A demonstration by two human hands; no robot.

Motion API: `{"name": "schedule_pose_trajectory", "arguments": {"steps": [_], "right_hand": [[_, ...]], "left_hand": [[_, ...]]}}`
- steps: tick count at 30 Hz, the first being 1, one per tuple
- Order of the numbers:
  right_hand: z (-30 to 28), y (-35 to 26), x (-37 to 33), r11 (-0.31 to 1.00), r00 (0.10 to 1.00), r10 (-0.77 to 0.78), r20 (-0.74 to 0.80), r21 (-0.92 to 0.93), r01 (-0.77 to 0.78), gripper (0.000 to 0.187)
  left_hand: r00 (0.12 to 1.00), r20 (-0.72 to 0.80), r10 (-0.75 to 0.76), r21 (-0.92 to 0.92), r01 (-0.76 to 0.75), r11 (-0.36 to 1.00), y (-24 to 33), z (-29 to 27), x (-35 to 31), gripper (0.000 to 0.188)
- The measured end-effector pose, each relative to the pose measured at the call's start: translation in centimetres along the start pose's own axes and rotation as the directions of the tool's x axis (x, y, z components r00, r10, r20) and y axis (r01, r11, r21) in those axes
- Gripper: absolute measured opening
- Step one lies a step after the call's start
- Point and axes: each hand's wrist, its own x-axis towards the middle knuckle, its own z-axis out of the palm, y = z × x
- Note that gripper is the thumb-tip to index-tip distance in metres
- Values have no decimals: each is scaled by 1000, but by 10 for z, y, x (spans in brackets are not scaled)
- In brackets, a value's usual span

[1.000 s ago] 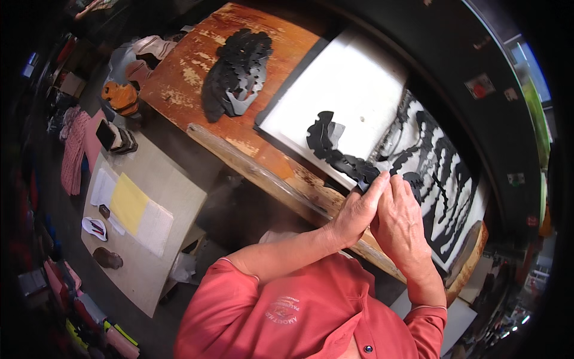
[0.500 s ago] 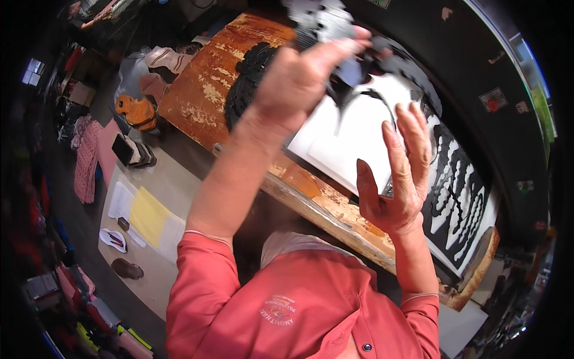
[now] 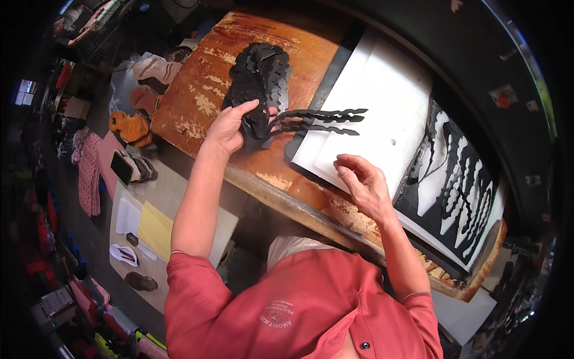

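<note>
My left hand [image 3: 230,127] is closed on black wavy-edged cut pieces [image 3: 254,107] at the pile on the brown board. Two thin black wavy strips [image 3: 326,115] stick out to its right, reaching over the white sheet [image 3: 371,90]. The pile of black cut pieces [image 3: 260,60] lies just beyond my fingers; which pieces are held and which lie loose is partly hidden. My right hand [image 3: 366,185] hovers at the near part of the white sheet, its fingers loosely bent and apart, with nothing seen in them.
Beneath everything is a worn brown board [image 3: 197,78] with a thick near edge. Black offcut sheeting with wavy slots [image 3: 460,185] lies to the right on white. On the left, a side table [image 3: 161,179] carries a phone [image 3: 121,167], yellow paper [image 3: 156,230] and a small white dish [image 3: 124,255].
My left hand has come down and left from the far side with dark cut pieces to the pile. My right hand has lowered and its fingers have bent. More of the white sheet shows.
</note>
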Motion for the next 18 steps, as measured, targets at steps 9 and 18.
{"name": "schedule_pose_trajectory", "arguments": {"steps": [9, 18], "right_hand": [[54, -20, 85, 904, 982, 104, 156, 398, -159, 51], [70, -31, 134, 874, 918, -367, 154, -282, 396, 34]], "left_hand": [[989, 112, -91, -157, 108, 982, 0, 5, -5, 42], [956, -113, 273, -18, -276, 961, -11, -26, -59, 44]]}}
